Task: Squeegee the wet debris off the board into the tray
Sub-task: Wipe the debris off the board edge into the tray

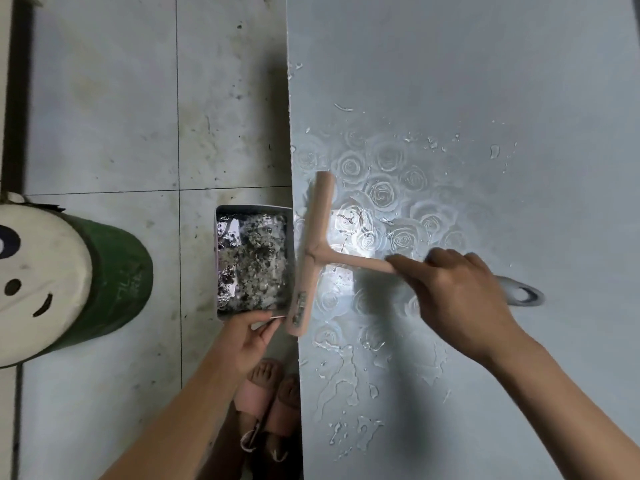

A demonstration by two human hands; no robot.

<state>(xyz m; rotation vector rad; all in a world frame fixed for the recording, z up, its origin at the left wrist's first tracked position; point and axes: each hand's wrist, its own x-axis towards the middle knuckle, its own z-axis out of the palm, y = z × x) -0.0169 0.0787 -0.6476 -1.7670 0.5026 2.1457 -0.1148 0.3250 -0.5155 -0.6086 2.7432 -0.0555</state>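
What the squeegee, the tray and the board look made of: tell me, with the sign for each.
Squeegee: probably moulded plastic, matte pinkish-beige, a one-piece T shape with a grey hanging loop at the handle end.
Tray: likely plastic too, with a thin pale rim and rounded corners; its inside is hidden under wet debris.
Board: a smooth pale sheet with rose outlines in its surface, shiny where wet; plastic or coated, cannot tell.

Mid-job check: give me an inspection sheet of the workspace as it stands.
Surface: board wet, water streaks and rose pattern near its left edge.
Job's things: squeegee blade at board's edge, alongside tray holding wet debris.
Clutter: nothing seen.
Hands: right hand grips squeegee handle; left hand holds tray's near rim.
Cables: nothing seen.
Surroundings: stained tiled floor, green drum with white smiley top, pink slippers.
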